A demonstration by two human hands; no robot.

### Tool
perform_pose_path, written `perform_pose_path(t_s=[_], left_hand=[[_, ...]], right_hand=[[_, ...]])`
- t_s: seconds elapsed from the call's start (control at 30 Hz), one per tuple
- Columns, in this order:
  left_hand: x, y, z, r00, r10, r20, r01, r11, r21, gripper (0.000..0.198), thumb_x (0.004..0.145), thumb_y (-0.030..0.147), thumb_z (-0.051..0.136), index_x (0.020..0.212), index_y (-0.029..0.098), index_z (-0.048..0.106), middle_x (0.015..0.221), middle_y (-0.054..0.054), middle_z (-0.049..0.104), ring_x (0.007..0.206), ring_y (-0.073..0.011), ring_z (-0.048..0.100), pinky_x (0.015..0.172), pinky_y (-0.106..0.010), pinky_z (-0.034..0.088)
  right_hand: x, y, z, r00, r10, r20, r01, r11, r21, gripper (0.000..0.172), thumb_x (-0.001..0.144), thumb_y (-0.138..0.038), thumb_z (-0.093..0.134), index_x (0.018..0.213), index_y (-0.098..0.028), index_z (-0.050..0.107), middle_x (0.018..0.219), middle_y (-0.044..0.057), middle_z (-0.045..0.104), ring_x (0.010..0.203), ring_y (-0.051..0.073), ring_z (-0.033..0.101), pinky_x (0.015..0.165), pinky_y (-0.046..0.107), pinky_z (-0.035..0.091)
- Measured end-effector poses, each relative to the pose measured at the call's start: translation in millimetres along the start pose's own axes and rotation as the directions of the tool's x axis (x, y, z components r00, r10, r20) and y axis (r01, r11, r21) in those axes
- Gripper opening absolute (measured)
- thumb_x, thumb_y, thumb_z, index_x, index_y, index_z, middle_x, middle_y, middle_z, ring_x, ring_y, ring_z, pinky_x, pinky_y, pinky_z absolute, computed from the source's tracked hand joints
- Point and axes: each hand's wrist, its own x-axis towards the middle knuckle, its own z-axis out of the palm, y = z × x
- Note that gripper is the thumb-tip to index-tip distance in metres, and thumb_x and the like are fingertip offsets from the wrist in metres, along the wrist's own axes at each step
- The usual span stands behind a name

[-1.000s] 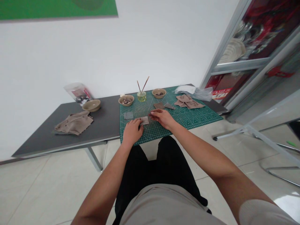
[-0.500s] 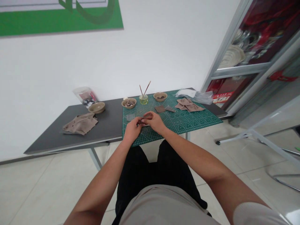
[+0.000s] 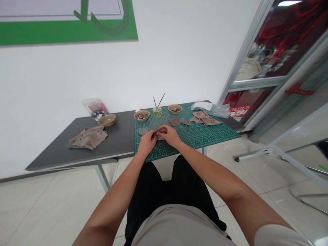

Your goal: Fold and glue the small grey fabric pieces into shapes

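My left hand and my right hand meet over the front of the green cutting mat. The fingers of both are closed on a small dark piece, whose kind I cannot make out; the fingers cover much of it. A pale flat thing shows partly beneath my right hand. Just beyond the hands lie a small grey sheet, a brown square and a small clear packet.
Two bowls of small pieces flank a glass jar with two thin brushes. A crumpled brown cloth and a plastic bag lie right. Leftward are another cloth, a bowl and a clear tub.
The dark piece between my hands has been turned, and less of its brown face shows. My fingers have shifted slightly. The whole view has tilted a little upward.
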Motion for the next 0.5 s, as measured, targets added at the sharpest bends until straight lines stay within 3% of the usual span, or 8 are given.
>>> perform_pose_path(t_s=[0.1, 0.2, 0.33, 0.5], left_hand=[[-1, -6, 1.6, 0.993, -0.066, -0.102, 0.061, 0.997, -0.055, 0.030, 0.087, 0.024, 0.051, 0.113, 0.020, 0.065, 0.102, -0.006, 0.073, 0.090, -0.0198, 0.067, 0.086, -0.032, 0.051], [-1, -11, 2.5, 0.984, -0.095, -0.153, 0.080, 0.991, -0.104, 0.029, 0.087, 0.023, 0.050, 0.112, 0.021, 0.065, 0.102, -0.005, 0.073, 0.089, -0.0185, 0.067, 0.087, -0.032, 0.050], [-1, -13, 2.9, 0.987, -0.092, -0.130, 0.074, 0.988, -0.137, 0.026, 0.086, 0.023, 0.052, 0.107, 0.021, 0.066, 0.098, -0.004, 0.073, 0.087, -0.0177, 0.066, 0.086, -0.031, 0.050], [0, -15, 5.1, 0.963, -0.176, -0.202, 0.118, 0.956, -0.270, 0.022, 0.085, 0.026, 0.056, 0.105, 0.021, 0.061, 0.100, -0.005, 0.072, 0.094, -0.0181, 0.067, 0.087, -0.032, 0.050]], right_hand=[[-3, -3, -4, 0.994, -0.072, 0.082, 0.096, 0.933, -0.347, 0.043, 0.076, -0.039, 0.074, 0.112, -0.018, 0.065, 0.119, 0.013, 0.065, 0.115, 0.027, 0.055, 0.098, 0.043, 0.041], [-4, -5, -5, 0.984, -0.034, 0.176, 0.131, 0.807, -0.576, 0.051, 0.074, -0.049, 0.074, 0.115, -0.018, 0.066, 0.130, 0.015, 0.058, 0.122, 0.034, 0.046, 0.098, 0.049, 0.038], [2, -10, -4, 0.978, 0.010, 0.207, 0.135, 0.732, -0.668, 0.044, 0.078, -0.046, 0.071, 0.112, -0.017, 0.067, 0.119, 0.014, 0.062, 0.111, 0.030, 0.052, 0.092, 0.041, 0.042], [4, -17, -9, 0.962, -0.113, 0.250, 0.259, 0.674, -0.692, 0.031, 0.089, -0.036, 0.058, 0.111, -0.016, 0.066, 0.106, 0.013, 0.068, 0.101, 0.026, 0.059, 0.089, 0.035, 0.041]])
